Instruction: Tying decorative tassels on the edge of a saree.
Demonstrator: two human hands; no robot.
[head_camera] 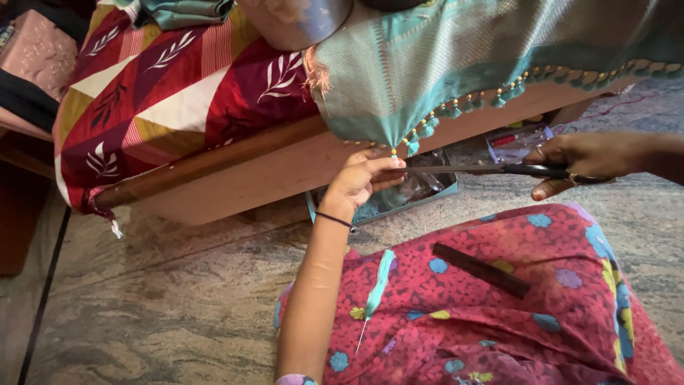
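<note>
A teal woven cloth (456,57) with a fringe of small teal and gold tassels (456,108) hangs over the edge of a wooden bed frame (285,167). My left hand (363,178) pinches a tassel at the cloth's lower corner. My right hand (581,162) holds long dark scissors (484,170) level, with their blades pointing left and their tip right by my left fingers. On my lap, on red flowered fabric (499,314), lie a teal thread bundle on a needle (376,285) and a dark flat comb-like strip (481,269).
A red, white and mustard leaf-patterned bedsheet (171,93) covers the bed. A metal pot (296,21) stands on it. A teal tray (413,196) and a clear plastic box (516,141) lie on the stone floor (164,299) under the bed edge.
</note>
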